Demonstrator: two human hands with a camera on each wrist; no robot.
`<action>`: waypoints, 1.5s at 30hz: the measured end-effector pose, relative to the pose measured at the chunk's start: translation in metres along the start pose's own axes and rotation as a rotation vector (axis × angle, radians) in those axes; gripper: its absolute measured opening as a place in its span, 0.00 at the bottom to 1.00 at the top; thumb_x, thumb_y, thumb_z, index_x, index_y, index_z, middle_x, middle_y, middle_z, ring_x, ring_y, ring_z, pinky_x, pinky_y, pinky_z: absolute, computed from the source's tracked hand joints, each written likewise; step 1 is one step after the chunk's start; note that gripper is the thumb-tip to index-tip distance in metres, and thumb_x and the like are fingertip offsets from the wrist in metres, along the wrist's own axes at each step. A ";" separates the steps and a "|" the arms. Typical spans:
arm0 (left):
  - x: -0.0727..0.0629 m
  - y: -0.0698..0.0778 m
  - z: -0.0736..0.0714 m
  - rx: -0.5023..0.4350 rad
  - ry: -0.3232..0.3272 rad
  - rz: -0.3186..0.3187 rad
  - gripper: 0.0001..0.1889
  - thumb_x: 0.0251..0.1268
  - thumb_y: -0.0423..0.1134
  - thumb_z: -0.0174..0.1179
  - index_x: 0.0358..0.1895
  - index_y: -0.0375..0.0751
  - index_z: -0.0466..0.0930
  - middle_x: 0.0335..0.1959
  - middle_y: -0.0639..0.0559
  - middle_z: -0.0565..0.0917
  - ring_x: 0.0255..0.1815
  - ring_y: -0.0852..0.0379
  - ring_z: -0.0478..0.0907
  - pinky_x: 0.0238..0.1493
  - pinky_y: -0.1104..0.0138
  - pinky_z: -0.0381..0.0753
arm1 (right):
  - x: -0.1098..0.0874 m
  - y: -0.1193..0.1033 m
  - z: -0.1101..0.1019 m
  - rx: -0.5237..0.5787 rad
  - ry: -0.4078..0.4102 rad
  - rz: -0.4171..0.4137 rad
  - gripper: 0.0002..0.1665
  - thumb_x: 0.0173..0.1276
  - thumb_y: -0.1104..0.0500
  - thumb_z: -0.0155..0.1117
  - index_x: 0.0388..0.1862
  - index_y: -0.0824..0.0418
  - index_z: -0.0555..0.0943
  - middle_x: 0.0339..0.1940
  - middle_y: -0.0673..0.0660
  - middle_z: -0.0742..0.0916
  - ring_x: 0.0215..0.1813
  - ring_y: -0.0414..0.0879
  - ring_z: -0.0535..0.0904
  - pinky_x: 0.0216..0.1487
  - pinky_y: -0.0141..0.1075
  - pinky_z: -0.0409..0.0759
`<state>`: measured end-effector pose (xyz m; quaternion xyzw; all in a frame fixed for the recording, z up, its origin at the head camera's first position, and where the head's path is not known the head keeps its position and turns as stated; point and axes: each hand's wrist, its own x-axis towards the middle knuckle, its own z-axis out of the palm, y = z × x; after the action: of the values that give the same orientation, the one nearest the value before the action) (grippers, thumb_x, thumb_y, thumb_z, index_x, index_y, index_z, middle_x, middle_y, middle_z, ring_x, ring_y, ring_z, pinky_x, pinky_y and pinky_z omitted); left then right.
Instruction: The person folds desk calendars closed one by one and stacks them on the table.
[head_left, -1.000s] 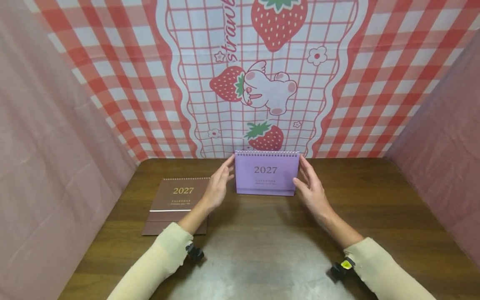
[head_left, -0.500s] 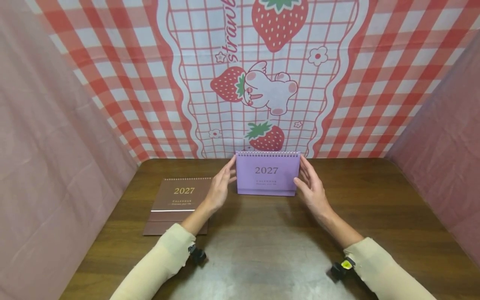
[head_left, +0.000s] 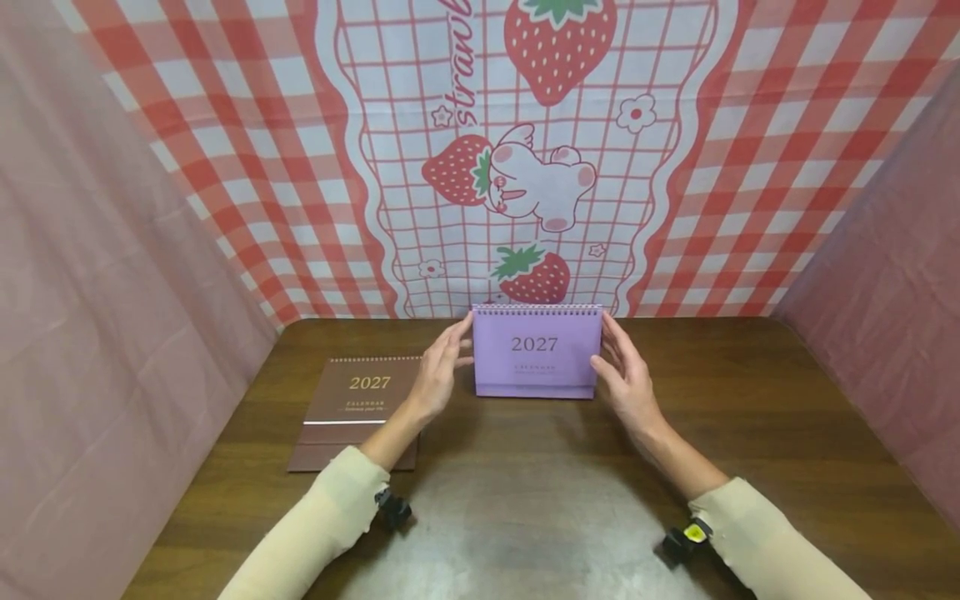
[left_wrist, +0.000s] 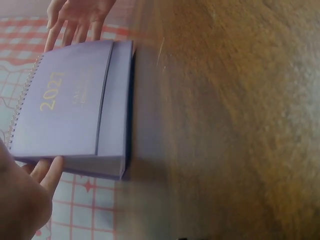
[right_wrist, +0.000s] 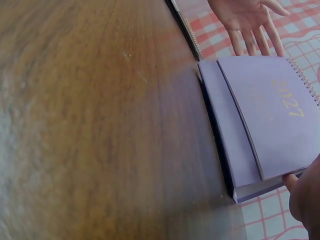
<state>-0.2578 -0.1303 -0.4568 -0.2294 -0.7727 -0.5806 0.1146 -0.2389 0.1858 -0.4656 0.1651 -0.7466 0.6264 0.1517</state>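
Note:
A purple 2027 desk calendar (head_left: 536, 367) with a spiral top stands upright, like a tent, at the back middle of the table. My left hand (head_left: 437, 371) is at its left edge, fairly straight fingertips touching the side near the top. At the opposite edge is my right hand (head_left: 628, 379), fingers extended along the side and thumb near the front cover. In the left wrist view, the left fingertips (left_wrist: 54, 172) meet the calendar's open side. The right wrist view shows the right thumb (right_wrist: 290, 181) at the other side.
A brown 2027 calendar (head_left: 352, 433) lies flat on the wooden table (head_left: 525, 517) at left, partly behind my left forearm. A red-and-white checked strawberry cloth (head_left: 300, 167) hangs behind the table. Pink curtains (head_left: 97, 292) flank both sides.
The purple calendar's lower front edge has come slightly toward me and more of its bottom strip shows. Both hands stay at its sides, nearly unmoved.

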 end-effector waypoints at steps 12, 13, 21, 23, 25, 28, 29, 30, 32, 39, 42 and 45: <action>0.004 0.007 -0.004 0.053 -0.025 -0.014 0.30 0.97 0.44 0.31 0.87 0.33 0.65 0.87 0.30 0.71 0.73 0.23 0.82 0.68 0.32 0.87 | -0.001 -0.008 -0.001 0.000 0.022 0.065 0.37 0.88 0.68 0.54 0.91 0.70 0.60 0.90 0.75 0.69 0.90 0.69 0.65 0.76 0.14 0.68; 0.004 0.009 -0.003 0.053 -0.023 -0.030 0.30 0.97 0.43 0.30 0.87 0.33 0.65 0.86 0.30 0.71 0.77 0.24 0.79 0.68 0.31 0.87 | -0.001 -0.009 -0.002 0.004 0.024 0.072 0.36 0.89 0.68 0.54 0.91 0.70 0.61 0.90 0.75 0.70 0.89 0.67 0.66 0.76 0.14 0.69; 0.008 0.016 -0.004 0.029 -0.022 -0.073 0.30 0.97 0.43 0.28 0.88 0.33 0.64 0.86 0.31 0.71 0.82 0.28 0.75 0.66 0.33 0.89 | 0.002 -0.013 -0.006 0.006 0.042 0.065 0.32 0.89 0.67 0.54 0.87 0.71 0.68 0.80 0.78 0.79 0.66 0.25 0.80 0.58 0.18 0.85; 0.010 0.017 -0.004 0.031 -0.022 -0.091 0.31 0.98 0.45 0.27 0.88 0.34 0.64 0.87 0.32 0.70 0.83 0.29 0.75 0.66 0.33 0.89 | 0.002 -0.014 -0.007 0.015 0.044 0.080 0.31 0.90 0.66 0.55 0.87 0.70 0.69 0.79 0.77 0.80 0.62 0.24 0.81 0.55 0.20 0.87; 0.012 0.020 -0.005 0.041 -0.015 -0.111 0.31 0.98 0.45 0.27 0.88 0.35 0.65 0.87 0.33 0.71 0.81 0.28 0.77 0.65 0.35 0.90 | 0.003 -0.015 -0.009 0.017 0.040 0.083 0.31 0.90 0.65 0.54 0.87 0.70 0.69 0.80 0.77 0.80 0.59 0.24 0.84 0.53 0.22 0.89; 0.014 0.022 -0.006 0.067 -0.008 -0.144 0.32 0.98 0.47 0.26 0.87 0.37 0.68 0.85 0.32 0.72 0.77 0.26 0.81 0.64 0.36 0.91 | 0.004 -0.015 -0.010 0.020 0.032 0.080 0.31 0.90 0.65 0.54 0.87 0.71 0.69 0.82 0.78 0.78 0.55 0.24 0.85 0.50 0.25 0.91; 0.014 0.022 -0.006 0.072 -0.008 -0.154 0.32 0.98 0.48 0.26 0.87 0.38 0.68 0.85 0.31 0.73 0.75 0.25 0.82 0.63 0.36 0.91 | 0.005 -0.014 -0.011 0.014 0.028 0.073 0.31 0.90 0.65 0.54 0.86 0.72 0.69 0.82 0.78 0.78 0.54 0.24 0.86 0.49 0.25 0.91; 0.015 0.023 -0.006 0.076 -0.008 -0.162 0.32 0.97 0.48 0.26 0.86 0.38 0.69 0.84 0.31 0.73 0.74 0.24 0.83 0.62 0.36 0.92 | 0.005 -0.014 -0.011 0.007 0.024 0.068 0.31 0.90 0.66 0.54 0.86 0.72 0.69 0.82 0.79 0.78 0.53 0.24 0.86 0.48 0.25 0.91; 0.016 0.024 -0.008 0.078 -0.010 -0.177 0.32 0.97 0.49 0.26 0.86 0.39 0.70 0.84 0.31 0.73 0.72 0.23 0.84 0.62 0.36 0.92 | 0.006 -0.015 -0.012 0.002 0.020 0.069 0.30 0.90 0.65 0.54 0.86 0.72 0.69 0.82 0.78 0.78 0.53 0.23 0.86 0.46 0.25 0.92; 0.020 0.026 -0.009 0.063 -0.016 -0.214 0.33 0.98 0.50 0.26 0.83 0.37 0.73 0.86 0.34 0.73 0.73 0.27 0.84 0.58 0.41 0.95 | 0.006 -0.015 -0.014 -0.047 0.034 0.125 0.29 0.91 0.61 0.56 0.84 0.70 0.73 0.81 0.74 0.80 0.51 0.21 0.85 0.43 0.24 0.90; 0.020 0.027 -0.010 0.066 -0.017 -0.238 0.35 0.98 0.52 0.25 0.83 0.37 0.74 0.85 0.32 0.74 0.70 0.27 0.86 0.58 0.41 0.95 | 0.006 -0.015 -0.015 -0.063 0.048 0.145 0.28 0.91 0.60 0.56 0.82 0.70 0.75 0.81 0.73 0.81 0.50 0.21 0.84 0.42 0.23 0.90; 0.020 0.027 -0.011 0.075 -0.017 -0.269 0.36 0.97 0.54 0.24 0.83 0.38 0.75 0.83 0.30 0.76 0.63 0.26 0.90 0.64 0.39 0.92 | 0.007 -0.015 -0.014 -0.063 0.056 0.156 0.27 0.91 0.60 0.56 0.81 0.71 0.77 0.81 0.73 0.81 0.50 0.21 0.83 0.41 0.23 0.90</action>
<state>-0.2631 -0.1303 -0.4222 -0.1242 -0.8186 -0.5596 0.0380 -0.2380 0.1970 -0.4470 0.0838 -0.7721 0.6168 0.1284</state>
